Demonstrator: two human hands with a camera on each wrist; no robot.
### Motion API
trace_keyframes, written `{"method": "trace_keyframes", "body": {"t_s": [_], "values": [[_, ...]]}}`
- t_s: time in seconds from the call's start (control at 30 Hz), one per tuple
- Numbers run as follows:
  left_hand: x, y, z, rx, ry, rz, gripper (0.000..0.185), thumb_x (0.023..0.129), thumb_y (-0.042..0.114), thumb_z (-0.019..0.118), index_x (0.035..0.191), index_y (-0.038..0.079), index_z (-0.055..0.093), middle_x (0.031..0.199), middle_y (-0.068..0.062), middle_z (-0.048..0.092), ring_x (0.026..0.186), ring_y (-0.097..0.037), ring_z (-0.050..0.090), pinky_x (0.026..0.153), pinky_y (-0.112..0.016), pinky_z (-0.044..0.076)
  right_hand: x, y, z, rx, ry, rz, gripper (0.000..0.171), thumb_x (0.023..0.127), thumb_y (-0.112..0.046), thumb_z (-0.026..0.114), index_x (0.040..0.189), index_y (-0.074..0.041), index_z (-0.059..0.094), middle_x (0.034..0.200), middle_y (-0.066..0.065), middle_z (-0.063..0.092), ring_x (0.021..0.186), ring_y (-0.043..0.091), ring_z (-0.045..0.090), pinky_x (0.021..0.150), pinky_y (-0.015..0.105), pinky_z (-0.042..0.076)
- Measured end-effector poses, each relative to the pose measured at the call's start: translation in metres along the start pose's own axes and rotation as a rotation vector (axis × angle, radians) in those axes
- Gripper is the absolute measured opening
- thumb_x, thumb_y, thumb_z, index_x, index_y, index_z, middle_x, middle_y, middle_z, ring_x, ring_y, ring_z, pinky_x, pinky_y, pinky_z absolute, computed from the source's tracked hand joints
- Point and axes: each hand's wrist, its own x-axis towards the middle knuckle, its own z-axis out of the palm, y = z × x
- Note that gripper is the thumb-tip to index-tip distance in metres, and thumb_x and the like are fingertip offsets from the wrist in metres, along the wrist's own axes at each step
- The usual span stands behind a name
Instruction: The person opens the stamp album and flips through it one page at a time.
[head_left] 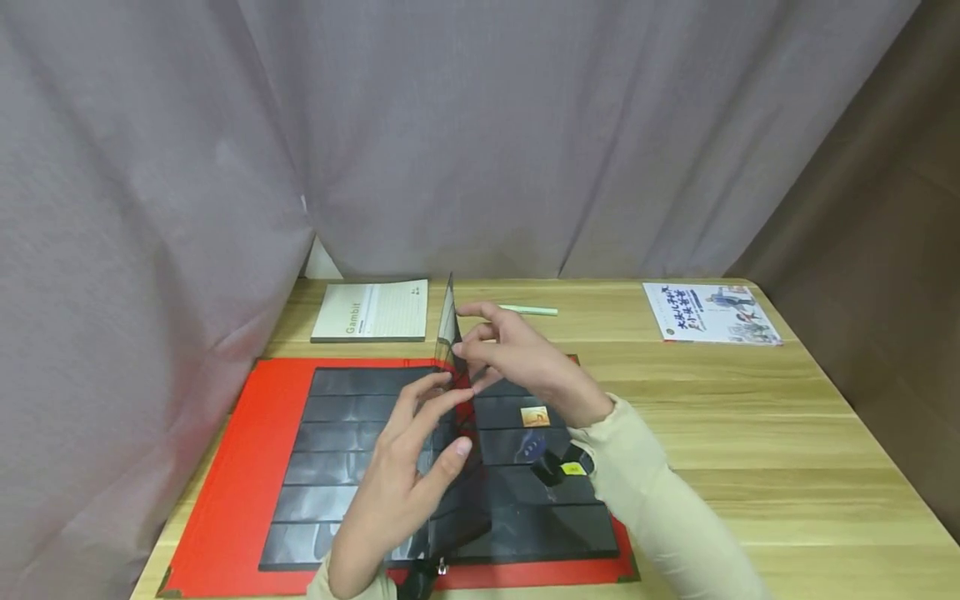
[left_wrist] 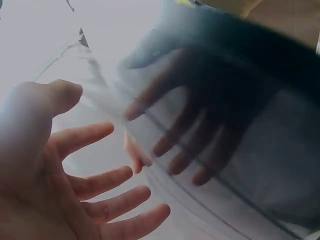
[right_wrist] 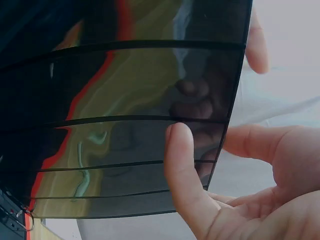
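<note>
A stamp album with a red cover point(head_left: 225, 475) lies spread out, its black pages point(head_left: 341, 479) lined with horizontal strip pockets. One glossy dark page point(head_left: 474, 496) stands upright near the album's middle. My right hand point(head_left: 525, 358) pinches this page by its edge, one digit on its face point(right_wrist: 135, 145) and others behind. Beside the page's left face is my left hand point(head_left: 405, 475), fingers spread and holding nothing; the face mirrors it in the left wrist view. On the right-hand page sit a small orange stamp point(head_left: 535, 417) and a bluish stamp point(head_left: 530, 447); a yellow piece point(head_left: 573, 469) is partly hidden by the right wrist.
Behind the album, a notepad point(head_left: 371, 312) lies at the back left of the wooden table point(head_left: 750, 450). A pale green pen point(head_left: 531, 310) rests near the back edge, and a picture booklet point(head_left: 711, 313) is at the back right. Grey curtains point(head_left: 465, 133) hang behind.
</note>
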Motion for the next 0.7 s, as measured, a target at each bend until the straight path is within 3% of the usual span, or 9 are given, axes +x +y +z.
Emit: {"method": "trace_keyframes", "body": {"t_s": [0.1,0.23,0.33,0.47,0.6,0.7], "values": [[-0.001,0.001,-0.001,0.014,-0.017,-0.016,0.038,0.103,0.023,0.058,0.141,0.025,0.058,0.155,-0.005,0.037,0.134,-0.027,0.043,0.095,-0.061,0.045,0.004,0.000,0.003,-0.004,-0.029,-0.008,0.060,0.100,-0.010,0.061,0.152,-0.002,0.034,0.103,0.020,0.064,0.075,0.026,0.068,0.069,0.042,0.060],[-0.002,0.000,-0.004,0.022,-0.001,-0.036,0.034,0.103,0.019,0.055,0.137,0.024,0.061,0.155,-0.003,0.036,0.133,-0.027,0.042,0.096,-0.060,0.042,0.008,0.000,0.005,-0.002,-0.050,-0.021,0.058,0.102,-0.016,0.061,0.152,-0.002,0.034,0.106,0.021,0.065,0.080,0.030,0.071,0.071,0.041,0.060],[-0.004,-0.001,-0.009,0.017,0.027,-0.048,0.033,0.105,0.017,0.051,0.135,0.022,0.061,0.154,0.000,0.039,0.133,-0.026,0.045,0.097,-0.059,0.042,0.007,0.002,0.001,-0.005,-0.030,-0.018,0.057,0.104,-0.019,0.058,0.152,-0.002,0.034,0.110,0.022,0.065,0.083,0.031,0.071,0.073,0.041,0.060],[-0.008,-0.004,-0.019,0.019,0.088,-0.016,0.034,0.109,0.022,0.040,0.135,0.016,0.061,0.149,-0.005,0.046,0.131,-0.027,0.049,0.097,-0.059,0.043,0.005,0.010,-0.010,-0.039,0.025,-0.029,0.053,0.105,-0.019,0.056,0.150,0.002,0.036,0.111,0.024,0.064,0.081,0.029,0.070,0.073,0.041,0.059],[-0.017,-0.008,-0.033,0.035,0.145,0.011,0.045,0.110,0.029,0.030,0.137,0.010,0.060,0.146,-0.009,0.051,0.128,-0.029,0.052,0.093,-0.050,0.049,0.002,0.025,-0.025,-0.125,0.055,-0.056,0.052,0.104,-0.017,0.058,0.147,0.004,0.040,0.108,0.022,0.065,0.082,0.027,0.070,0.074,0.041,0.059],[-0.023,-0.008,-0.045,0.039,0.178,-0.007,0.049,0.110,0.028,0.026,0.138,0.008,0.061,0.145,-0.008,0.053,0.127,-0.027,0.053,0.094,-0.037,0.048,-0.002,0.036,-0.037,-0.184,0.064,-0.060,0.051,0.102,-0.016,0.060,0.146,0.004,0.042,0.106,0.018,0.066,0.083,0.026,0.070,0.076,0.041,0.059]]}}
